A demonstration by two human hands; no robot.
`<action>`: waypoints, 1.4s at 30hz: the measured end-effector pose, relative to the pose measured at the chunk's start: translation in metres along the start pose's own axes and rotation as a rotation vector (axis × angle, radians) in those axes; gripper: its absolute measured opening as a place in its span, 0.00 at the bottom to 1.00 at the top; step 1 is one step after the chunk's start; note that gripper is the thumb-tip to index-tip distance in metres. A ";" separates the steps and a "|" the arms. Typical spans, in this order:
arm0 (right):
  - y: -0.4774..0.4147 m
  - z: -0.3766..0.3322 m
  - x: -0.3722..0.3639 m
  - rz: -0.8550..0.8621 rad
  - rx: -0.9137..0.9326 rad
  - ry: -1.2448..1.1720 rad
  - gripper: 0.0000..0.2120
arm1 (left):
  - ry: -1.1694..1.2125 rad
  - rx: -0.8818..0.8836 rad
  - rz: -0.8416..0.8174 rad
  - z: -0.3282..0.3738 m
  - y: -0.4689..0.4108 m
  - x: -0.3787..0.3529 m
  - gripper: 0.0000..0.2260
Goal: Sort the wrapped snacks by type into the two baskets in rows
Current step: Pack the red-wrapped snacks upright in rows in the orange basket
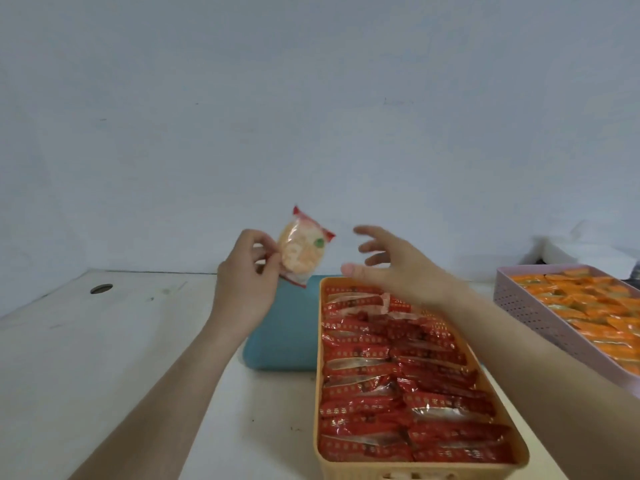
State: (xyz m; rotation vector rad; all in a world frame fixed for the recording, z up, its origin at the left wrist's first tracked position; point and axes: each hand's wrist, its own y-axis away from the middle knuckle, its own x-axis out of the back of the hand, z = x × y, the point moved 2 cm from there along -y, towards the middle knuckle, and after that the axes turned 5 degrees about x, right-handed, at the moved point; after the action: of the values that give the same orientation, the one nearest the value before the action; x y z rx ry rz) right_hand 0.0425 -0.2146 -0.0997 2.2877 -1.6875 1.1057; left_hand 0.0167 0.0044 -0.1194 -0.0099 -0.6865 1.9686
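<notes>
Pinching one red-edged wrapped snack (303,249) by its lower left edge, the left hand (246,282) is holding it up in the air, above the far end of the surface (104,358), well clear of both baskets. Its grip is pressed together on the wrapper, probably so the round cracker inside is facing out for checking. The right hand (391,268) is hovering just beside it with fingers spread and nothing in them, seemingly ready to take it over. Below that hand, the orange basket (415,471) is sitting packed with red snacks (398,386) in two rows, leaving little room. A teal box (280,334) is lying against its left side, and the pink basket (540,317) of orange snacks (588,306) is standing off to the right.
</notes>
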 end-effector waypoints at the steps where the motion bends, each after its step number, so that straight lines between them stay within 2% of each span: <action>1: 0.002 -0.006 0.006 -0.009 -0.006 -0.174 0.34 | 0.073 -0.014 -0.057 0.011 0.002 -0.004 0.12; 2: 0.004 -0.011 0.011 -0.010 -0.004 -0.283 0.32 | 0.143 -0.018 -0.129 0.022 0.007 -0.009 0.13; 3: 0.005 -0.015 0.017 0.012 0.028 -0.292 0.28 | 0.189 -0.015 -0.203 0.029 0.011 -0.016 0.12; 5: 0.007 -0.016 0.029 0.139 0.104 -0.122 0.19 | 0.168 -0.004 -0.312 0.035 0.016 -0.028 0.13; 7: 0.009 -0.007 0.043 0.297 0.116 0.039 0.14 | -0.032 -0.018 -0.365 0.031 0.017 -0.040 0.14; 9: 0.014 0.006 0.056 0.366 0.073 0.103 0.12 | -0.330 -0.108 -0.427 0.026 0.019 -0.052 0.15; 11: 0.020 0.018 0.063 0.360 0.037 0.210 0.11 | -0.558 -0.260 -0.525 0.028 0.025 -0.065 0.15; 13: 0.022 0.025 0.060 0.311 0.018 0.332 0.12 | -0.669 -0.376 -0.620 0.029 0.026 -0.072 0.14; 19: 0.034 0.031 0.053 0.132 -0.006 0.507 0.15 | -0.966 -0.366 -0.764 0.039 0.014 -0.084 0.18; 22: 0.035 0.034 0.053 0.235 -0.006 0.455 0.14 | -0.939 -0.323 -0.792 0.043 0.012 -0.089 0.18; 25: 0.039 0.042 0.056 0.391 -0.066 0.147 0.10 | -0.868 -0.188 -0.838 0.041 0.011 -0.093 0.22; 27: 0.044 0.047 0.052 0.419 -0.134 -0.104 0.10 | -0.769 -0.102 -0.832 0.039 0.012 -0.095 0.24; 30: 0.051 0.059 0.042 0.482 -0.205 -0.300 0.09 | -0.576 -0.040 -0.706 0.034 0.013 -0.103 0.18; 33: 0.053 0.068 0.035 0.569 -0.128 -0.203 0.08 | -0.450 0.008 -0.649 0.035 0.012 -0.109 0.15; 35: 0.055 0.068 0.032 0.630 -0.032 -0.103 0.09 | -0.479 -0.014 -0.675 0.036 0.011 -0.114 0.12; 38: 0.054 0.065 0.030 0.685 0.096 -0.010 0.13 | -0.550 -0.066 -0.679 0.033 0.010 -0.120 0.01; 42: 0.048 0.064 0.037 0.635 0.138 0.071 0.15 | -0.272 -0.053 -0.535 0.038 0.006 -0.109 0.07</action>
State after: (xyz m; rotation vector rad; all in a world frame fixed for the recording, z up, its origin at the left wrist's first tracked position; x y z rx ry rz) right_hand 0.0376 -0.2928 -0.1405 1.7738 -2.4566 1.4147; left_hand 0.0539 -0.1050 -0.1210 0.3780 -0.8184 1.4473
